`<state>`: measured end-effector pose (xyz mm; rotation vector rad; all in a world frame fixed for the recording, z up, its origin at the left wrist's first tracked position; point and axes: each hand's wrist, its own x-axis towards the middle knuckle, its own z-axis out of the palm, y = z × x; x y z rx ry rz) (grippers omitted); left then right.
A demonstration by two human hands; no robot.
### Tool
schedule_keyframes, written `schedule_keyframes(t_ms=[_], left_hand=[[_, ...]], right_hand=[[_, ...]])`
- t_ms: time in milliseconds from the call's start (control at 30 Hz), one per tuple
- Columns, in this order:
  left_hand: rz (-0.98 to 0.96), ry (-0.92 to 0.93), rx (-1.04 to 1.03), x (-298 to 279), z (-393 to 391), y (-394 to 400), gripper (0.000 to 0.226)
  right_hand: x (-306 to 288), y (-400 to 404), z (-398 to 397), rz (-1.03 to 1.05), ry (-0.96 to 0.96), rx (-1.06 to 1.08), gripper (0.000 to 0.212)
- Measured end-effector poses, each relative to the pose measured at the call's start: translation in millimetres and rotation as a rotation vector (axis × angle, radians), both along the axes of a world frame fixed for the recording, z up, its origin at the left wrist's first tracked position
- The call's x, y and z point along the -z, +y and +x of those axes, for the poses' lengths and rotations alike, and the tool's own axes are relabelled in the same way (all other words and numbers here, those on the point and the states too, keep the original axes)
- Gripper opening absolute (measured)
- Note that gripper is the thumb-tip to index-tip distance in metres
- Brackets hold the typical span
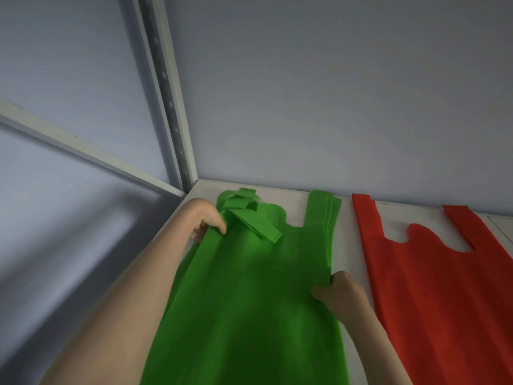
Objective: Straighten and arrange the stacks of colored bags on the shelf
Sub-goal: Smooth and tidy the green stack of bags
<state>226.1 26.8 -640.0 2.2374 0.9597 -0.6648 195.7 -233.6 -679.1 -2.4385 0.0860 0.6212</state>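
Red bag stack (pixel 433 287) just right of hand-held green stack (pixel 249 287)

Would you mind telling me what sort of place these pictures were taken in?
Probably a stockroom or shop storage shelf. A white shelf is fixed to a perforated metal upright against a plain wall, and it holds flat stacks of green bags and red bags side by side.

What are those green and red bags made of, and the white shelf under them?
The stack of green vest-shaped bags and the red vest-shaped bags look like matte non-woven fabric: soft creases, no shine, flat-cut handles. The white shelf looks like smooth painted metal or laminate; I cannot tell which.
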Motion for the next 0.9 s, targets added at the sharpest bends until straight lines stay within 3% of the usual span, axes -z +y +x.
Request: schedule_keyframes(t_ms=[167,333,467,700,900], left_hand=[[-0.128,-0.284,-0.071,4,10,1,0.05],[-0.272,-0.414,-0.134,12,14,-3,0.06],[-0.364,-0.523,-0.19,11,18,-7,0.046],[-0.557,-0.582,-0.153,8,24,-5,0.027],[-0.69,-0.561,-0.164,4,27,-5,0.014]], right_hand=[[0,-1,-3,-0.016,-0.019,-0.027,0.023],[0,-2,-4,-0.023,-0.02,-0.039,0.026],[1,-3,-4,-0.027,-0.026,-0.055,0.036],[1,-3,-4,-0.024,-0.021,-0.061,0.023],[3,-4,-3,-0.027,-0.059,-0.082,0.031]])
